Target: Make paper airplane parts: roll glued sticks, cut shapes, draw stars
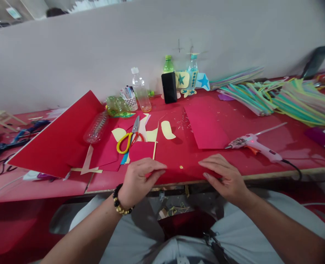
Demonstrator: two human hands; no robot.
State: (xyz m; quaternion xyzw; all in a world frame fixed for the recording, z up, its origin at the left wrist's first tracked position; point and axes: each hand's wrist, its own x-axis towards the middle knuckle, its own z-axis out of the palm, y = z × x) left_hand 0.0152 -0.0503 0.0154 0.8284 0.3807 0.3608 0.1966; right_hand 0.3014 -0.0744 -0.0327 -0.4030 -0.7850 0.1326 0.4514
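My left hand (142, 179), with a beaded bracelet (120, 201) on its wrist, hovers at the table's front edge, fingers stretched and thumb apart. Opposite it, my right hand (225, 178) is held the same way. Neither hand visibly holds anything; whether they touch the red surface beneath is hard to tell. Between them lies a tiny yellow scrap (181, 167). Scissors (132, 135) with yellow and red handles rest on paper pieces beyond my left hand. A pink glue gun (257, 146) lies past my right hand, beside a magenta sheet (205, 126).
A red board (60, 135) leans at left, near a clear plastic bottle (96, 128). Along the wall stand another bottle (141, 90), a cup of pens (130, 99), a black phone (169, 87) and a decorated bottle (192, 75). Bundled colored strips (302, 101) lie at right.
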